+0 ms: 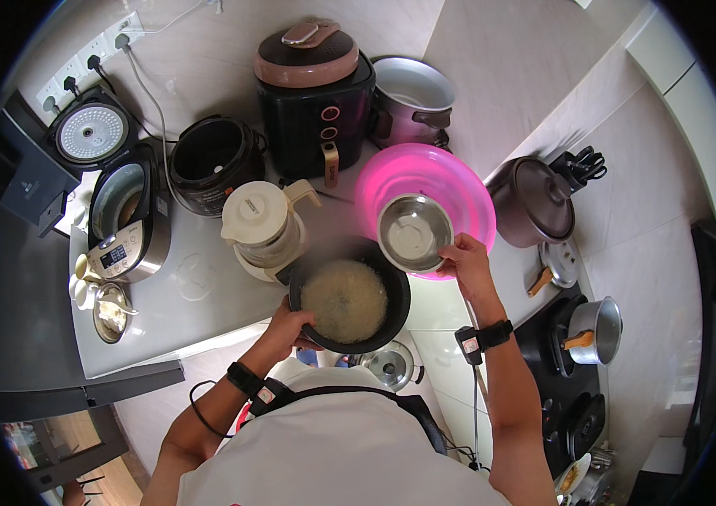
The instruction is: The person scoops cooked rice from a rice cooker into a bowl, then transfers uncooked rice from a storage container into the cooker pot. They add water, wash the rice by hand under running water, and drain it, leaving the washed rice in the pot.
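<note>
My left hand [286, 327] grips the near-left rim of a black inner pot [398, 311], which is held in front of my body at the counter's edge. Pale grains that look like rice [345, 300] cover its bottom; how much liquid is with them I cannot tell. My right hand [470, 264] pinches the rim of a small stainless steel bowl [416, 233], tilted beside the pot's upper right edge. Behind and below the bowl is a bright pink plastic basin [459, 180]. What the pale patch inside the bowl is, I cannot tell.
Left of the pot stands a cream-lidded electric kettle [256, 212]. An open rice cooker [123, 246], a black cooker [215, 158], an air fryer [313, 107] and a large metal pot [415, 88] line the counter. A brown lidded pot [532, 202] and a stove [563, 392] are at right.
</note>
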Available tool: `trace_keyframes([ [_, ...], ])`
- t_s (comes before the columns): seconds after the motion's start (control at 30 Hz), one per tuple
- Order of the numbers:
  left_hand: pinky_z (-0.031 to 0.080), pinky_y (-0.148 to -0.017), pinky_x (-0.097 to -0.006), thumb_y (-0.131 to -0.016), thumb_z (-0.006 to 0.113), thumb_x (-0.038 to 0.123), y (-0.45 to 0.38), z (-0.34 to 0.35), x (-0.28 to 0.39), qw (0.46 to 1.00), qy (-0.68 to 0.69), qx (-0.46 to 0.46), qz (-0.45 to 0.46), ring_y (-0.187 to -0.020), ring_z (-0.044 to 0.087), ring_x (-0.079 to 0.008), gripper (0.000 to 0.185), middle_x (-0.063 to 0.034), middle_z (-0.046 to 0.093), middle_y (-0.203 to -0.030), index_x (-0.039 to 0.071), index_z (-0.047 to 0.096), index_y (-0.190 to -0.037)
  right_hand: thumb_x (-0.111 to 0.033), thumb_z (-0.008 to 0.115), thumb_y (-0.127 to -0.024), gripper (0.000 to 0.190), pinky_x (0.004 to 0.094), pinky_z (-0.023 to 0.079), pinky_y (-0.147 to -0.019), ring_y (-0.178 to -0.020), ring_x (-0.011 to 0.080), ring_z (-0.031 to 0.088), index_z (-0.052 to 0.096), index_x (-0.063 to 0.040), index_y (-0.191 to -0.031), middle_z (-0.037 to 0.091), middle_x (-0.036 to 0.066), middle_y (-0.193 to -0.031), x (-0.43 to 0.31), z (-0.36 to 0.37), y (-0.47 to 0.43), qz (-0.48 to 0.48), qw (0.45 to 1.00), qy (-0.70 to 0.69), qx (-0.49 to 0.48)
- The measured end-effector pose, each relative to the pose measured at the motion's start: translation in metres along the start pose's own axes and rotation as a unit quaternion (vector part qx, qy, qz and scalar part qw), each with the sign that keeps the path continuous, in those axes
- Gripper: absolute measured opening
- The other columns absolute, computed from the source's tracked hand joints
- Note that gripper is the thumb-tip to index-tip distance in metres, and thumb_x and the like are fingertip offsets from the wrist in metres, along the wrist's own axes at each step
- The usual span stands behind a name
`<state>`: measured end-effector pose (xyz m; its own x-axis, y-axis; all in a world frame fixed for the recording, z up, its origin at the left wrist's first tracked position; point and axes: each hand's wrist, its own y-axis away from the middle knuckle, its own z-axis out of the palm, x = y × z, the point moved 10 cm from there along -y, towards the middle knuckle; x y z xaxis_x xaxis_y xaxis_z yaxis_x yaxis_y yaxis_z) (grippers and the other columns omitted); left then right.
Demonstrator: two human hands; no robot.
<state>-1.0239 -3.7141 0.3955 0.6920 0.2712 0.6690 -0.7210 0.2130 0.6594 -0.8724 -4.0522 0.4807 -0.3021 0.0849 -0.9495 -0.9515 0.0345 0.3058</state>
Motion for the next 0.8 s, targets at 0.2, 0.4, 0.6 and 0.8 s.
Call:
trace_keyframes([
  [0.2,0.070,-0.065,-0.0493,-0.082,0.060,0.005,0.000,-0.001,0.001,1.000,0.003,-0.001,-0.006,-0.083,0.076,-0.0415,0.077,-0.0267,0.058,-0.126,0.002,0.023,-0.149,0.000,0.071,-0.088,0.016,0.0318,0.059,-0.049,-0.053,0.0195,0.066,0.056,-0.004,-0.083,0.063,0.008,-0.071,-0.007,0.034,0.023,-0.025,0.998,0.042,-0.047],
  [0.4,0.070,-0.064,-0.0480,-0.083,0.059,0.005,0.000,0.000,0.003,1.000,0.002,-0.005,-0.003,-0.081,0.076,-0.0400,0.075,-0.0253,0.061,-0.121,0.002,0.025,-0.149,-0.002,0.069,-0.091,0.015,0.0302,0.055,-0.048,-0.056,0.0180,0.070,0.055,0.002,-0.088,0.063,0.009,-0.072,-0.011,0.058,0.045,-0.079,0.982,0.169,-0.034],
  [0.6,0.070,-0.064,-0.0485,-0.083,0.060,0.005,0.001,0.000,0.002,1.000,0.012,-0.003,-0.007,-0.081,0.077,-0.0396,0.074,-0.0257,0.061,-0.121,0.002,0.025,-0.149,-0.001,0.070,-0.092,0.016,0.0313,0.053,-0.050,-0.057,0.0175,0.067,0.054,0.000,-0.088,0.061,0.009,-0.072,-0.025,0.075,0.064,-0.215,0.926,0.311,-0.007],
  [0.8,0.069,-0.064,-0.0492,-0.083,0.059,0.005,0.005,0.000,0.006,1.000,0.002,0.016,0.013,-0.082,0.076,-0.0413,0.074,-0.0252,0.060,-0.123,0.003,0.025,-0.149,0.005,0.069,-0.087,0.016,0.0385,0.051,-0.060,-0.074,0.0327,0.064,0.057,0.002,-0.097,0.063,0.019,-0.097,-0.032,0.093,0.101,-0.358,0.830,0.428,0.009],
])
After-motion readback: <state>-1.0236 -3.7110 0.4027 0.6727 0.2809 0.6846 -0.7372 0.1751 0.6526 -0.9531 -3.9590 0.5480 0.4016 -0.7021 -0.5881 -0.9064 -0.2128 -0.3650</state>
